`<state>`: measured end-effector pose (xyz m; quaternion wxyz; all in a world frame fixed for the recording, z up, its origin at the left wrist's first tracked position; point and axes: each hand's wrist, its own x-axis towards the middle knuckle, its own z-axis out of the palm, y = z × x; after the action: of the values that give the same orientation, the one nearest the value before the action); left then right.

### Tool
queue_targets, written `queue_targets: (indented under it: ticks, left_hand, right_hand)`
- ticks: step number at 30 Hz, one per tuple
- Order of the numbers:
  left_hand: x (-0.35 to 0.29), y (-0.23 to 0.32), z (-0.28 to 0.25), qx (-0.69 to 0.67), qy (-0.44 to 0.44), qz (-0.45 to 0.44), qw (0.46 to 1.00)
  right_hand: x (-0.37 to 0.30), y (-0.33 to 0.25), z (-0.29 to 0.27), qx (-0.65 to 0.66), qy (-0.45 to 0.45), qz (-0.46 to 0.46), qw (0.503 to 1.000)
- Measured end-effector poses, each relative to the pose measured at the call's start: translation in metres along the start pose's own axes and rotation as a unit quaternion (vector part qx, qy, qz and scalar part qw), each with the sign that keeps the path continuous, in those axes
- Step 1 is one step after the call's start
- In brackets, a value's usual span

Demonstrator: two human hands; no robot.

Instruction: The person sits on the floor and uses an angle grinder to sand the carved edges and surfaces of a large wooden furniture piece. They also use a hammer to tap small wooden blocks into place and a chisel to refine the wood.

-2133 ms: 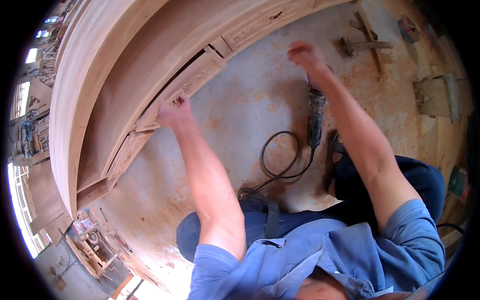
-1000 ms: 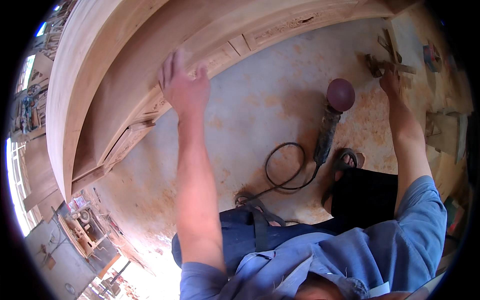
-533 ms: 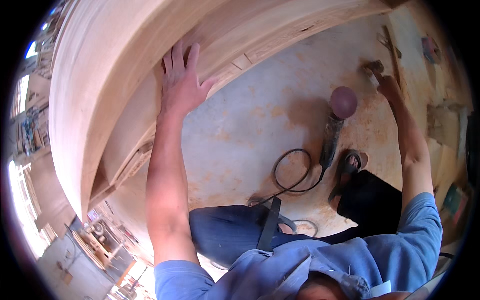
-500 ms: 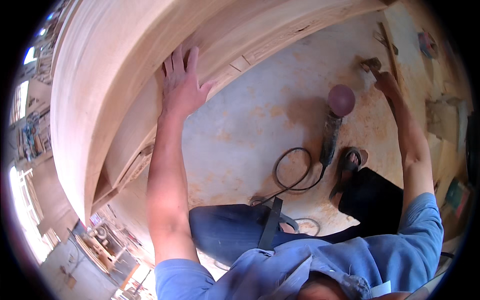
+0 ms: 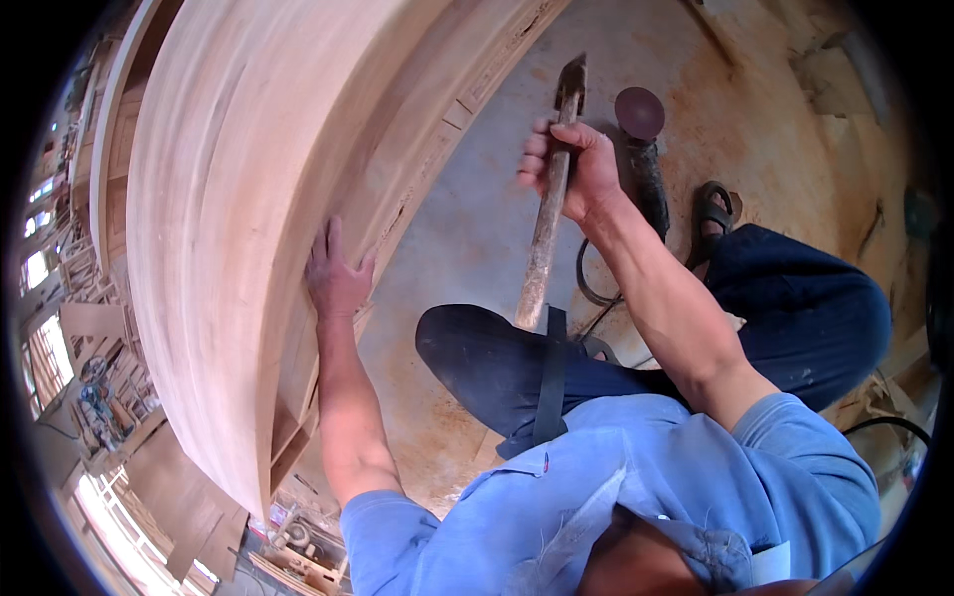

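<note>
A large curved piece of pale wooden furniture [image 5: 234,199] fills the left side. Against its inner side rests my left hand [image 5: 338,280], fingers stretched out and holding nothing; some fingertips are in the shade of the curved edge. My right hand [image 5: 588,171] is wrapped round the upper handle of a hammer [image 5: 543,248], raised over the floor in front of me. Its dark metal head points away from me, and the worn wooden handle's end hangs over my left knee.
A sander [image 5: 639,113] with a round reddish disc lies on the dusty floor [image 5: 452,233] beyond my right forearm, its black cord [image 5: 586,278] looping towards me. A wooden strip [image 5: 711,35] lies at the far right. Machines and boards [image 5: 99,382] stand in the left background.
My right hand has picked the hammer up from the floor at the far right and brought it left and nearer. My left hand stays on the wood. The view has shifted.
</note>
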<state>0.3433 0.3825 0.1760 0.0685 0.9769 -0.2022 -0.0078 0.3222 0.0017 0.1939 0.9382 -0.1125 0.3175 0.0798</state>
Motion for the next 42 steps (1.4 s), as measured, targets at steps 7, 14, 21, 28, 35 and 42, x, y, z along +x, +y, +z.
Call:
queue_targets:
  ticks: [7,14,21,28,35,42]
  left_hand:
    - [0.007,0.002,0.009,-0.059,0.008,-0.023,0.998]
    - [0.005,-0.010,-0.008,-0.041,-0.071,0.013,0.997]
    - [-0.008,-0.031,-0.004,-0.018,-0.084,0.055,0.995]
    - [-0.011,-0.041,0.006,-0.003,-0.067,0.123,0.990]
    - [-0.005,-0.029,-0.007,0.014,-0.044,0.135,0.990]
    - [0.001,-0.025,-0.007,-0.006,-0.077,0.097,0.992]
  right_hand:
    - [0.059,0.062,-0.052,0.043,0.168,-0.090,0.981]
    - [0.061,0.156,-0.006,0.045,0.214,-0.094,0.971]
    - [0.083,0.192,0.025,-0.197,0.206,-0.094,0.954]
    - [0.079,0.185,0.028,-0.082,0.177,-0.122,0.973]
    - [0.082,0.170,-0.004,0.049,0.356,-0.214,0.908]
    - [0.080,0.166,0.032,-0.007,0.170,-0.112,0.979]
